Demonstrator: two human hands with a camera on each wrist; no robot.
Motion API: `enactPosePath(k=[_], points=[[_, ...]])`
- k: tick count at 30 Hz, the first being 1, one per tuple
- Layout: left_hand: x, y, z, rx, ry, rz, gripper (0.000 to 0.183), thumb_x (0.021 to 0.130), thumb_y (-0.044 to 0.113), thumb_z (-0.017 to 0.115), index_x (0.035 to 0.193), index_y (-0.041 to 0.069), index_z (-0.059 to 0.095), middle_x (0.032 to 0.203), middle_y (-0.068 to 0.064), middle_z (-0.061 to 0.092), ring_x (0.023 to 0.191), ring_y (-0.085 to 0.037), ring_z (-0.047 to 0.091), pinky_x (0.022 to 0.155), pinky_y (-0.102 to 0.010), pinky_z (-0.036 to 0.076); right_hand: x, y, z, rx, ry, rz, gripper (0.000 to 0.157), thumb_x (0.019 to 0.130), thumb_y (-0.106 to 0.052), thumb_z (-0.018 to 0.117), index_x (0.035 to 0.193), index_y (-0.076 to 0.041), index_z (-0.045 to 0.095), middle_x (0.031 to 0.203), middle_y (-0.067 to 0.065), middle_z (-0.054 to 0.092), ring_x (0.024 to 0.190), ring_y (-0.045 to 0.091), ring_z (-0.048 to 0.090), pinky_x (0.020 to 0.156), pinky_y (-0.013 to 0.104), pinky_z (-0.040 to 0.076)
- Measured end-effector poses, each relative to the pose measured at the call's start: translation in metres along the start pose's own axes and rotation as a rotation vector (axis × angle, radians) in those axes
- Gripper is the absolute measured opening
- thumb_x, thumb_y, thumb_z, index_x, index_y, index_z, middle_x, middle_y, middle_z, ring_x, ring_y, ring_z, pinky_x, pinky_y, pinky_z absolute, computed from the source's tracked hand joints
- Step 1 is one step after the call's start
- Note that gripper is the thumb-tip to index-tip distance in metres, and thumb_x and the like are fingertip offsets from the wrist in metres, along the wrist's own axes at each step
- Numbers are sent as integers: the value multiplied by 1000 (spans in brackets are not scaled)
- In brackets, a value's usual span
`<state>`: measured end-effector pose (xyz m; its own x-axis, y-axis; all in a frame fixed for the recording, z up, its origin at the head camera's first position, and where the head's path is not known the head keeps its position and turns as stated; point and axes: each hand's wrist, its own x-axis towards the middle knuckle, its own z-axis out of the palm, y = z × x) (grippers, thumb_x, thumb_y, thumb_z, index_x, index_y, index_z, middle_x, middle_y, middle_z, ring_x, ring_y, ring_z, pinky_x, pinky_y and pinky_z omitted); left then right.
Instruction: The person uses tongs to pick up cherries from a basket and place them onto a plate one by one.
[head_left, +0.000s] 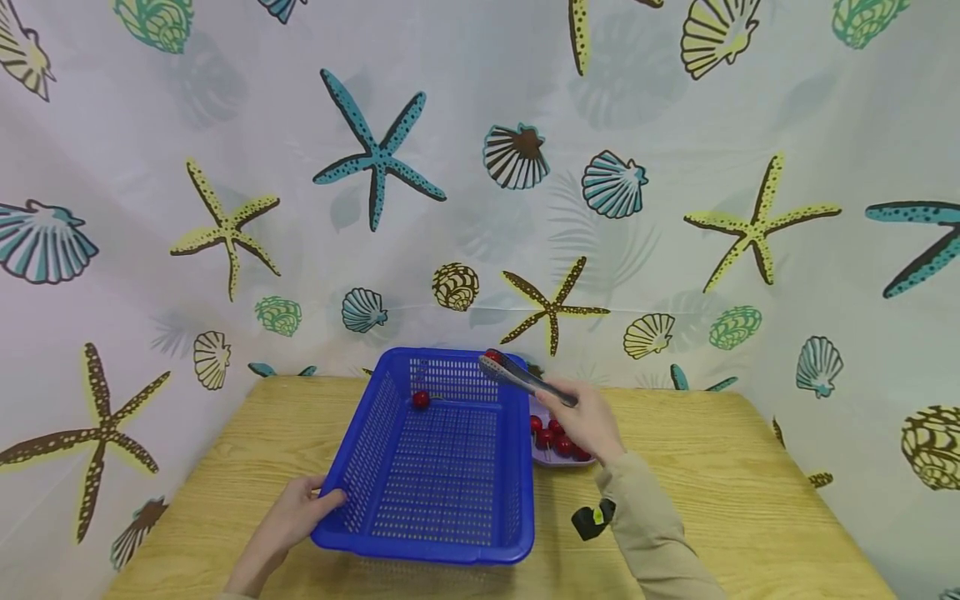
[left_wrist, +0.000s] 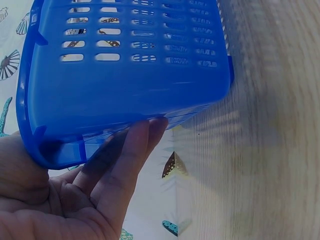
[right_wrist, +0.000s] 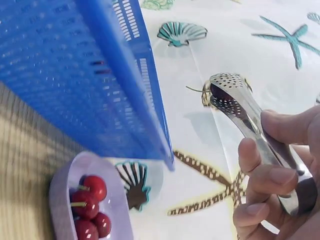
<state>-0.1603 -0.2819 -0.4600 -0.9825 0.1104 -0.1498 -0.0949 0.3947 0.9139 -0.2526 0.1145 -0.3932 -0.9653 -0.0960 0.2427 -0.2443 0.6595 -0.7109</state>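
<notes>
A pair of metal tongs point(right_wrist: 250, 122) with perforated ends is gripped by my right hand point(head_left: 588, 414). Between the tong ends is a dark red cherry point(right_wrist: 218, 91), its stem sticking out; in the head view they hang over the far right rim of the basket. The blue plastic basket point(head_left: 435, 550) has slotted walls, and one cherry point(head_left: 421, 400) lies inside at its far left. My left hand point(head_left: 300, 510) holds the basket's near left rim, thumb on top and fingers against the outer wall. Right of the basket, several cherries point(right_wrist: 95, 187) sit in a pale purple dish point(right_wrist: 122, 220).
The wooden table point(head_left: 712, 483) runs under everything. Behind it hangs a white cloth point(head_left: 465, 225) printed with starfish and shells. A black strap piece point(head_left: 592, 520) shows at the right wrist. The basket's right wall stands close beside the dish.
</notes>
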Motion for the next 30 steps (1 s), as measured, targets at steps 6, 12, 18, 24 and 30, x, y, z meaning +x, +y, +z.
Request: enactPosePath(k=[6, 12, 18, 24, 30], points=[[-1, 1, 0, -5, 0, -13, 48, 97, 12, 54, 129, -25, 50, 99, -26, 75, 81, -25, 76, 70, -32, 62, -18, 31, -10, 227, 36, 126, 39, 98, -27, 65, 127, -1, 68, 83, 8, 71, 68, 6, 58, 60, 22, 44], [-2, 1, 0, -7, 3, -24, 49, 96, 13, 55, 128, -24, 51, 98, -24, 75, 81, -25, 76, 71, -33, 62, -35, 59, -14, 302, 87, 224, 41, 99, -29, 63, 126, 2, 67, 79, -3, 67, 66, 2, 53, 57, 20, 43], [-2, 0, 0, -1, 7, -23, 50, 96, 13, 55, 129, -24, 50, 100, -25, 75, 84, -26, 76, 73, -35, 62, -43, 81, -13, 287, 128, 280, 38, 100, -27, 62, 122, 3, 69, 70, -8, 60, 62, 5, 47, 55, 21, 38], [-1, 1, 0, 5, 15, -16, 50, 96, 12, 55, 129, -25, 50, 99, -25, 75, 82, -26, 76, 72, -34, 62, -46, 95, -11, 238, 122, 316, 40, 100, -27, 61, 122, 6, 67, 70, 1, 64, 57, 6, 43, 53, 21, 35], [-1, 1, 1, 4, 10, -14, 49, 96, 13, 54, 128, -24, 51, 99, -25, 75, 83, -25, 76, 72, -34, 62, -44, 104, -5, 203, 118, 319, 38, 100, -25, 62, 120, 6, 69, 70, 6, 66, 56, 6, 41, 52, 21, 33]])
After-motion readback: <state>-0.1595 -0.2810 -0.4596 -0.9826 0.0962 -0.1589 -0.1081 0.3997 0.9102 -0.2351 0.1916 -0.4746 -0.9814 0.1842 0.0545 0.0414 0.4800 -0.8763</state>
